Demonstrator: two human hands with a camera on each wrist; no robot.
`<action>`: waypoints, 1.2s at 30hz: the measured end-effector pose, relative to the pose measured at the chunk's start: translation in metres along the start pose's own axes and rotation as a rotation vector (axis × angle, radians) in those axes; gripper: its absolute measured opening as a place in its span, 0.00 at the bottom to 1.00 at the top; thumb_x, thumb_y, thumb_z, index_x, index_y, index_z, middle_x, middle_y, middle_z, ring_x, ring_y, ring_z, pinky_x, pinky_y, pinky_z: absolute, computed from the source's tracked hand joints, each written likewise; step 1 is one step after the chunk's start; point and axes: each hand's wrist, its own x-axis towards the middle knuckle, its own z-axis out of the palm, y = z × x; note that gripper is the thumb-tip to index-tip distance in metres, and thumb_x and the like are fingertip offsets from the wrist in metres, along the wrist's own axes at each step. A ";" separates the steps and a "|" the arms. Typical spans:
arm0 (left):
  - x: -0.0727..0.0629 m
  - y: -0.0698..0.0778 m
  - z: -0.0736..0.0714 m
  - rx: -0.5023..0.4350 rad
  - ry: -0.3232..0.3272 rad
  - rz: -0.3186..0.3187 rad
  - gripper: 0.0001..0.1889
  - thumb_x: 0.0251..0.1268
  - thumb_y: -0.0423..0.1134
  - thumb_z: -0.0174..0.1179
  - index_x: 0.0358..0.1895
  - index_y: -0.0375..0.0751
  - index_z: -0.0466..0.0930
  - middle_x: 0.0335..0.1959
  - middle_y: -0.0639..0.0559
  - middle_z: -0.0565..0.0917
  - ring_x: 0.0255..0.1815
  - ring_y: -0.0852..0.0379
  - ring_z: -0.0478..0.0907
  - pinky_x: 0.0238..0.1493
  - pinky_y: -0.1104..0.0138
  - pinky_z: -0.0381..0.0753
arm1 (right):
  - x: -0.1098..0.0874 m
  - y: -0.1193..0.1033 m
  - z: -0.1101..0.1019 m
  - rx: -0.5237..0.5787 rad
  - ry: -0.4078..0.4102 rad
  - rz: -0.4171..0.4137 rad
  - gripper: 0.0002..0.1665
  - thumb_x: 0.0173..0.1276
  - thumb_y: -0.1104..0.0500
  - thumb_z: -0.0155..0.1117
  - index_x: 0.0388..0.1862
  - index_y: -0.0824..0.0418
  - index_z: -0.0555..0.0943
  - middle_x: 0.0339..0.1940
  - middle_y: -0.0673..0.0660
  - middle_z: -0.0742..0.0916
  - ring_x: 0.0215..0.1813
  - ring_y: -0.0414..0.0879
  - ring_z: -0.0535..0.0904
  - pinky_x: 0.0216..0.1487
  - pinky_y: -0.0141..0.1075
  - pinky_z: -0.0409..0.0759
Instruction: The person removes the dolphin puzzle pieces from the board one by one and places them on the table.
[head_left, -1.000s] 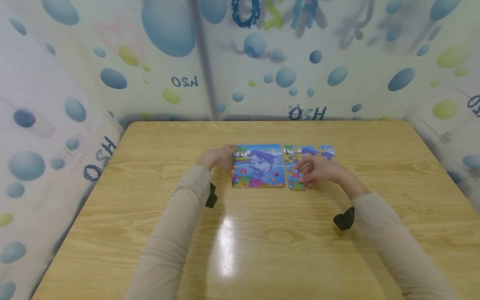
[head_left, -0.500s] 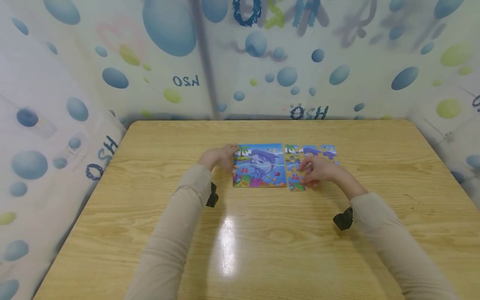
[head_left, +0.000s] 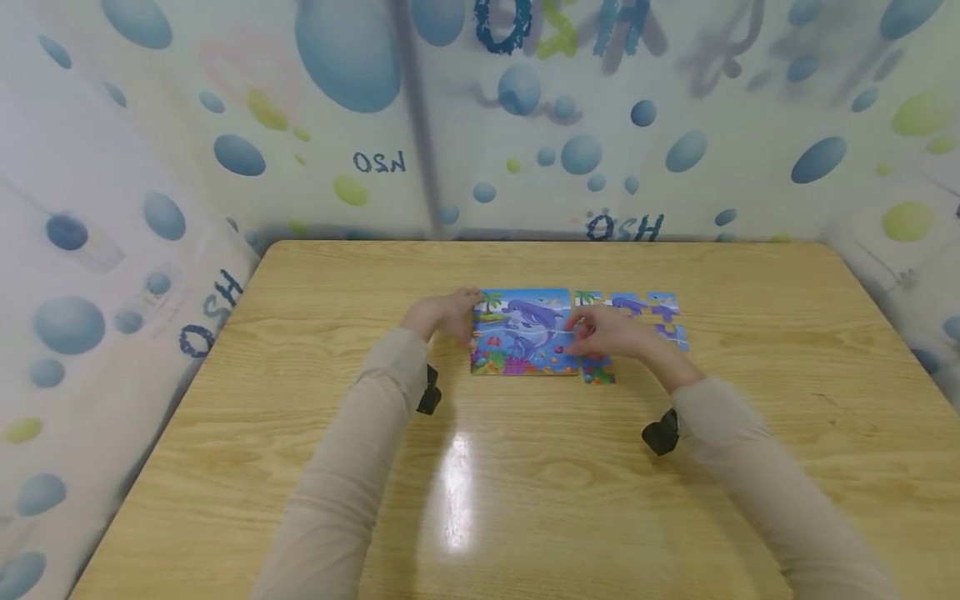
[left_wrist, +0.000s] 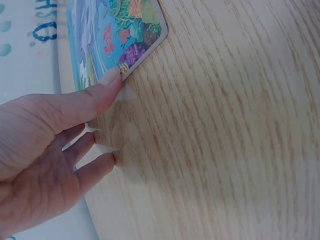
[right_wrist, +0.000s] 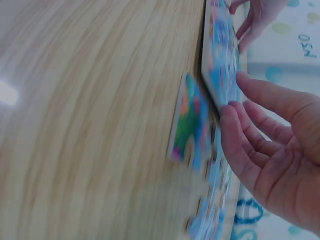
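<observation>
A square dolphin picture board (head_left: 521,333) lies on the table in the head view. My left hand (head_left: 446,317) is at its left edge. In the left wrist view the left thumb (left_wrist: 102,82) rests on the board's edge near a corner, and the other fingers reach toward the tabletop. At the board's right edge is my right hand (head_left: 611,331), its fingers bent and thumb apart from the index finger. Nothing shows between them in the right wrist view. Under and beside it lie jigsaw pieces, including a coral-coloured piece (right_wrist: 190,125) and a palm-tree piece (head_left: 587,297).
Several more jigsaw pieces, among them a dolphin piece (head_left: 628,305) and a purple-blue piece (head_left: 673,335), lie right of the board. The wooden table (head_left: 540,483) ends at a wall (head_left: 465,108) printed with blue and green bubbles.
My right hand has moved left, from over the loose pieces to the board's right edge, uncovering pieces on the far right. The left hand stays at the board's left edge.
</observation>
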 end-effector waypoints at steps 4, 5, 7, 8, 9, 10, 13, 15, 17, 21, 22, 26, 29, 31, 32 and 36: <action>0.000 0.000 0.001 -0.010 -0.002 -0.001 0.48 0.57 0.40 0.62 0.73 0.43 0.37 0.75 0.49 0.36 0.76 0.49 0.34 0.75 0.55 0.43 | 0.009 -0.016 0.007 -0.047 0.005 -0.040 0.25 0.59 0.56 0.64 0.54 0.64 0.73 0.41 0.60 0.81 0.29 0.45 0.76 0.29 0.35 0.76; 0.000 -0.001 0.001 -0.010 -0.003 -0.002 0.48 0.57 0.40 0.62 0.73 0.43 0.37 0.75 0.49 0.36 0.76 0.49 0.34 0.75 0.55 0.43 | 0.011 -0.020 0.008 -0.052 0.007 -0.052 0.26 0.59 0.56 0.64 0.54 0.65 0.73 0.43 0.61 0.81 0.33 0.47 0.77 0.33 0.36 0.78; 0.000 -0.001 0.000 -0.013 -0.005 -0.004 0.48 0.57 0.41 0.62 0.73 0.43 0.37 0.75 0.49 0.35 0.76 0.49 0.34 0.75 0.55 0.43 | 0.016 -0.028 0.012 -0.073 0.009 -0.075 0.27 0.59 0.56 0.65 0.55 0.66 0.73 0.46 0.62 0.80 0.42 0.50 0.77 0.42 0.39 0.79; 0.000 -0.001 0.000 -0.015 -0.007 -0.005 0.48 0.57 0.41 0.62 0.73 0.44 0.37 0.75 0.49 0.35 0.76 0.49 0.33 0.75 0.55 0.43 | 0.019 -0.031 0.014 -0.066 0.004 -0.088 0.28 0.58 0.57 0.66 0.55 0.67 0.72 0.48 0.63 0.80 0.46 0.52 0.77 0.46 0.41 0.79; 0.000 0.000 0.000 -0.015 -0.009 -0.004 0.48 0.57 0.41 0.62 0.73 0.44 0.37 0.75 0.49 0.35 0.76 0.49 0.33 0.75 0.55 0.43 | 0.022 -0.035 0.017 -0.078 0.005 -0.102 0.28 0.58 0.57 0.66 0.55 0.68 0.72 0.49 0.64 0.80 0.51 0.54 0.76 0.52 0.43 0.78; 0.000 0.000 0.000 -0.015 -0.011 -0.004 0.48 0.57 0.41 0.62 0.73 0.44 0.36 0.75 0.49 0.35 0.76 0.49 0.33 0.75 0.55 0.43 | 0.025 -0.037 0.019 -0.097 0.003 -0.110 0.29 0.57 0.57 0.67 0.55 0.68 0.73 0.51 0.64 0.80 0.53 0.55 0.75 0.54 0.44 0.77; -0.001 -0.001 -0.001 -0.025 -0.015 -0.003 0.48 0.57 0.41 0.62 0.73 0.45 0.36 0.75 0.50 0.35 0.76 0.50 0.32 0.75 0.54 0.43 | 0.034 -0.044 0.027 -0.156 0.001 -0.131 0.29 0.56 0.56 0.68 0.54 0.68 0.74 0.53 0.64 0.80 0.56 0.56 0.74 0.59 0.45 0.75; -0.002 -0.001 -0.001 -0.035 -0.012 0.004 0.48 0.57 0.40 0.62 0.73 0.45 0.37 0.75 0.50 0.35 0.76 0.50 0.32 0.75 0.55 0.42 | 0.038 -0.047 0.031 -0.197 0.004 -0.137 0.28 0.55 0.55 0.69 0.52 0.67 0.76 0.53 0.64 0.80 0.57 0.56 0.74 0.60 0.45 0.74; -0.002 -0.003 0.000 -0.043 -0.005 0.015 0.47 0.57 0.40 0.62 0.73 0.45 0.37 0.75 0.50 0.36 0.76 0.50 0.32 0.75 0.55 0.41 | 0.041 -0.050 0.034 -0.221 0.003 -0.138 0.26 0.54 0.56 0.70 0.49 0.68 0.77 0.51 0.63 0.81 0.56 0.56 0.75 0.60 0.45 0.73; -0.001 -0.008 0.001 -0.059 0.006 0.045 0.47 0.57 0.39 0.62 0.73 0.44 0.38 0.75 0.50 0.36 0.76 0.50 0.32 0.76 0.56 0.39 | 0.045 -0.052 0.037 -0.248 -0.003 -0.113 0.24 0.53 0.56 0.70 0.46 0.67 0.78 0.47 0.61 0.82 0.52 0.53 0.76 0.57 0.43 0.76; 0.000 -0.008 0.002 -0.061 0.009 0.049 0.47 0.57 0.39 0.62 0.73 0.44 0.38 0.75 0.50 0.36 0.76 0.50 0.32 0.76 0.56 0.39 | 0.045 -0.052 0.037 -0.255 -0.007 -0.113 0.23 0.54 0.56 0.70 0.45 0.67 0.78 0.46 0.61 0.82 0.51 0.53 0.77 0.55 0.43 0.76; 0.002 -0.011 0.003 -0.077 0.017 0.063 0.47 0.57 0.39 0.62 0.73 0.43 0.38 0.75 0.49 0.36 0.76 0.50 0.33 0.76 0.56 0.39 | 0.044 -0.054 0.038 -0.270 -0.016 -0.102 0.23 0.54 0.56 0.70 0.45 0.67 0.77 0.45 0.61 0.82 0.48 0.51 0.77 0.53 0.41 0.77; 0.003 -0.011 0.004 -0.082 0.019 0.066 0.47 0.56 0.39 0.62 0.73 0.43 0.39 0.75 0.49 0.37 0.76 0.49 0.34 0.75 0.56 0.39 | 0.043 -0.056 0.038 -0.270 -0.011 -0.090 0.23 0.53 0.56 0.70 0.45 0.67 0.76 0.46 0.61 0.82 0.49 0.52 0.76 0.54 0.41 0.77; 0.002 -0.011 0.004 -0.084 0.018 0.064 0.47 0.56 0.38 0.62 0.73 0.44 0.39 0.75 0.49 0.37 0.76 0.49 0.34 0.75 0.55 0.40 | 0.042 -0.056 0.039 -0.267 -0.003 -0.085 0.24 0.53 0.56 0.71 0.45 0.67 0.76 0.46 0.61 0.81 0.50 0.52 0.76 0.55 0.42 0.76; 0.002 -0.011 0.004 -0.084 0.018 0.062 0.47 0.56 0.38 0.62 0.73 0.44 0.39 0.75 0.49 0.37 0.76 0.49 0.34 0.75 0.55 0.41 | 0.042 -0.057 0.039 -0.263 0.001 -0.082 0.24 0.53 0.56 0.71 0.44 0.67 0.76 0.46 0.61 0.81 0.50 0.52 0.76 0.55 0.41 0.76; 0.002 -0.011 0.004 -0.089 0.016 0.060 0.47 0.57 0.38 0.62 0.73 0.44 0.38 0.75 0.49 0.37 0.76 0.49 0.34 0.75 0.56 0.41 | 0.040 -0.057 0.042 -0.243 0.022 -0.075 0.23 0.52 0.56 0.71 0.43 0.66 0.75 0.43 0.59 0.81 0.47 0.50 0.76 0.52 0.40 0.77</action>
